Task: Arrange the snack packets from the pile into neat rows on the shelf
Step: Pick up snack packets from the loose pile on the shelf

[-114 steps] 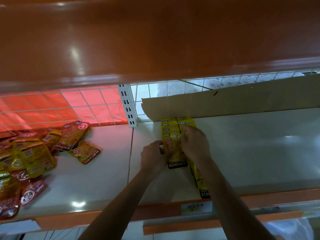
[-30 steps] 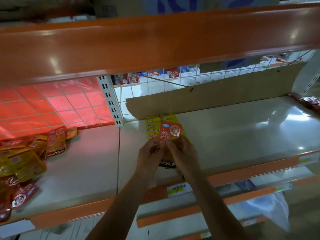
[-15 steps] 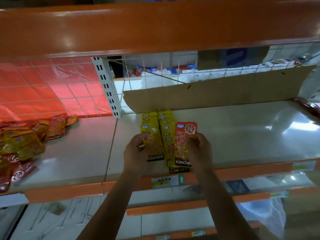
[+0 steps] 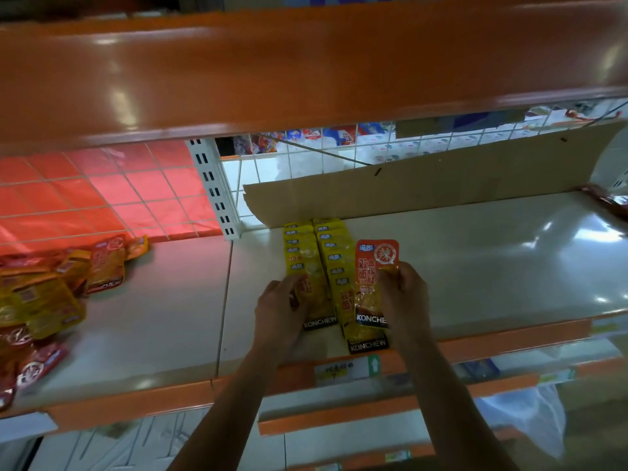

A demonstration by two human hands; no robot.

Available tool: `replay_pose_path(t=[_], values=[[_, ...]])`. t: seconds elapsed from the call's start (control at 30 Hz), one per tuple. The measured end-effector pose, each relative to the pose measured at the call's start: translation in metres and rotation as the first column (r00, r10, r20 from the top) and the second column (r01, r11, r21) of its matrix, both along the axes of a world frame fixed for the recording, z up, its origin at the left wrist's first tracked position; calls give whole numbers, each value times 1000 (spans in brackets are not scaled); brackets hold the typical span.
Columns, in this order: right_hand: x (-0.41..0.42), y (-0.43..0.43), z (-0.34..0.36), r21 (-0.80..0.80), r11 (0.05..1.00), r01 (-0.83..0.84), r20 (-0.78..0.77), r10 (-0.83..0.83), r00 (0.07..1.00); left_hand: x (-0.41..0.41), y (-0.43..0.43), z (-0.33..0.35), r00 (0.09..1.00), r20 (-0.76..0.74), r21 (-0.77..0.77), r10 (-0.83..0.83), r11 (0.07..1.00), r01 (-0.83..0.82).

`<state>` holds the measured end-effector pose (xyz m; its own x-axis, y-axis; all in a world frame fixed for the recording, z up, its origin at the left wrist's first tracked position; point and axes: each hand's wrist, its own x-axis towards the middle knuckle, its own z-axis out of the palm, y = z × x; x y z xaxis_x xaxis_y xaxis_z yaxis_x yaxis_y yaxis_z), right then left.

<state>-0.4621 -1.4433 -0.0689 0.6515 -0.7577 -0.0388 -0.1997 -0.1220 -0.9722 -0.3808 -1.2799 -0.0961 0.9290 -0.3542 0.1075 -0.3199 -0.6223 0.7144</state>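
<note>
Two rows of yellow snack packets [image 4: 306, 260] lie overlapped on the pale shelf [image 4: 475, 266], running from the cardboard at the back to the front edge. My right hand [image 4: 402, 297] holds an orange-red packet [image 4: 373, 273] by its right edge, just right of the second yellow row [image 4: 334, 263]. My left hand [image 4: 282, 307] rests with curled fingers on the front packet of the left row. A loose pile of yellow and red packets [image 4: 47, 294] lies on the shelf section at far left.
A cardboard sheet [image 4: 424, 185] stands along the wire grid at the back. An orange shelf [image 4: 306, 69] hangs low overhead. A slotted white upright [image 4: 214, 188] divides the sections. Dark packets [image 4: 608, 198] lie at the far right edge. Bare shelf spreads right of the rows.
Both hands, together a second ago at the front of the rows with the orange-red packet, have parted. The right hand carried the packet to the right of the second row; the left settled on the left row.
</note>
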Motion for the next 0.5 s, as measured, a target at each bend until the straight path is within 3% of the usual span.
replay_pose_path(t=[0.27,0.37,0.5], values=[[11,4,-2,-15,1000,6,-11,-7,1000,10,3,-2,999,41,54,-14,998,12],[13,3,-3,-7,1000,-10,-2,10,1000,10,2,2,991,132,86,3,996,-14],[11,-6,-5,-23,1000,-10,7,10,1000,9,-14,15,966,257,11,-1,1000,-2]])
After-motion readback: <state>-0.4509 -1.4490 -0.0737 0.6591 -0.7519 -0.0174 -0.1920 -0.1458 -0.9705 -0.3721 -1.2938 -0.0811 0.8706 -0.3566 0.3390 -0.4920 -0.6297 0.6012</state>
